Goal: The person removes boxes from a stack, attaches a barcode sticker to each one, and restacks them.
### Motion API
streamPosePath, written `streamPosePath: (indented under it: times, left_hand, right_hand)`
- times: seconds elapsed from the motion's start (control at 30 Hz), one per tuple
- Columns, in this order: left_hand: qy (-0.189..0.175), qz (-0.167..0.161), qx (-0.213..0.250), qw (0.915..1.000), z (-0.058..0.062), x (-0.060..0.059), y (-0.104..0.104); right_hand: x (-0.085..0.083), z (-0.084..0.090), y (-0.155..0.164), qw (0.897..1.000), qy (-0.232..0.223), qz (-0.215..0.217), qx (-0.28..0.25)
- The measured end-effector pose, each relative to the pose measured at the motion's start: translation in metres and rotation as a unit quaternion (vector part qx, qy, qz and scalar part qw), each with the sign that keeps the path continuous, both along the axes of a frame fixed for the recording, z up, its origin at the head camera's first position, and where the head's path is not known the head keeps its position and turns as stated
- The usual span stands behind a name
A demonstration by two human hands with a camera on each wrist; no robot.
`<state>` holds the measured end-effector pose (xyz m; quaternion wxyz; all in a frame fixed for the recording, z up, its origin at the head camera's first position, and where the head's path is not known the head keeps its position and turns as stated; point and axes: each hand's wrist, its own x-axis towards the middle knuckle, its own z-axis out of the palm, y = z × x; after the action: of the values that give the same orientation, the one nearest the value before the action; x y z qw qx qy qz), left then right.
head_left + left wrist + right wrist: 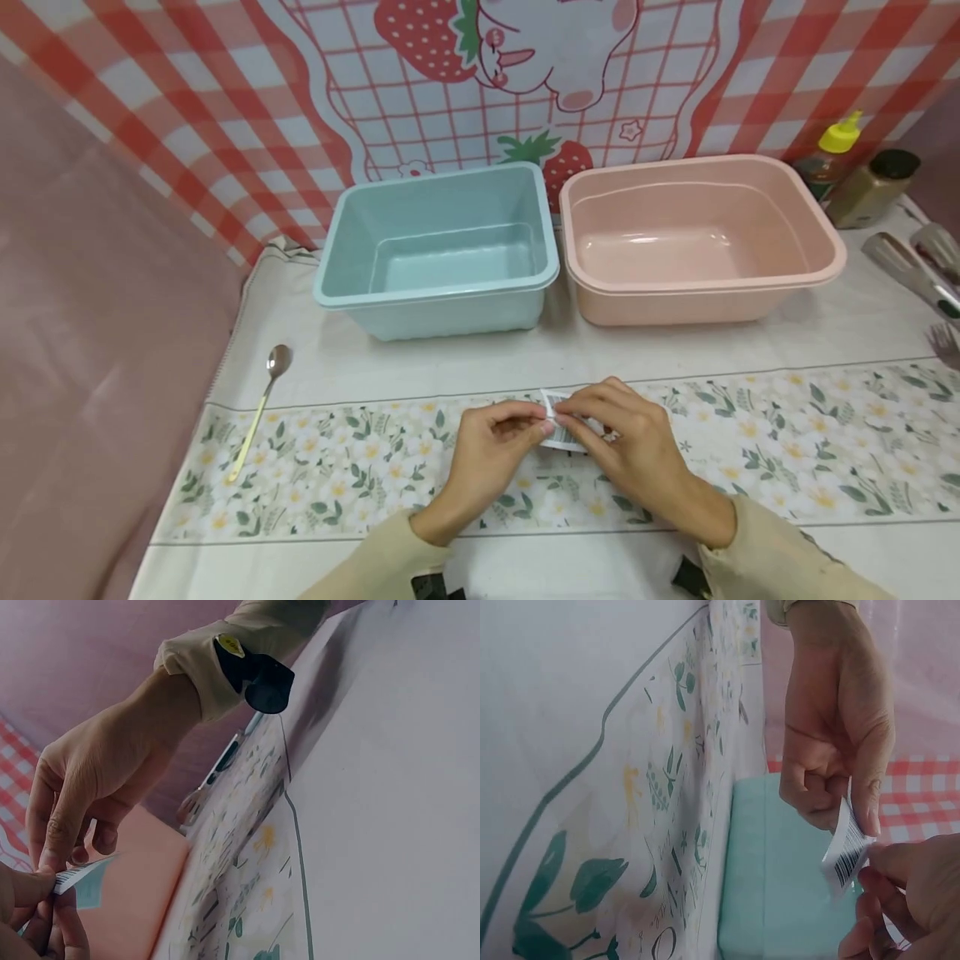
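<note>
Both hands meet over the floral band of the tablecloth, holding a small white paper label [561, 440] printed with a barcode. My left hand [491, 450] pinches its left edge between thumb and forefinger. My right hand [637, 442] pinches the label close beside the left fingertips and covers part of it. In the right wrist view the barcode on the label [847, 855] shows plainly, and the label bends slightly between the two hands. The left wrist view shows the label [69, 877] nearly edge-on, held at the fingertips.
Behind the hands stand a light blue basin [442, 312] and a pink basin [675, 304], side by side. A spoon [258, 417] with a yellow handle lies at left. On the right are a yellow-capped bottle [832, 154], a dark-lidded jar [873, 192] and a fork [942, 343].
</note>
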<state>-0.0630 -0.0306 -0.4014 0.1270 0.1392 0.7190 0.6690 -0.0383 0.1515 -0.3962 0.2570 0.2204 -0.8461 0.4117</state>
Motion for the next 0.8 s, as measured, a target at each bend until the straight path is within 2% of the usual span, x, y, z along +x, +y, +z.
streamPosePath:
  times: [0.27, 0.53, 0.8]
  left_hand:
    - [0.041, -0.027, 0.013, 0.9987, -0.0013, -0.0008, 0.0019]
    - [0.046, -0.032, 0.009, 0.9984, -0.0047, -0.0024, 0.0052]
    - [0.039, -0.024, 0.003, 0.9989, -0.0033, -0.0019, 0.0047]
  right_hand:
    - [0.0003, -0.0032, 0.0020, 1.000, 0.002, 0.012, -0.009]
    - [0.0020, -0.0044, 0.0028, 1.000, -0.002, 0.006, 0.001]
    - [-0.0011, -0.0055, 0.0001, 0.998, 0.056, 0.001, -0.007]
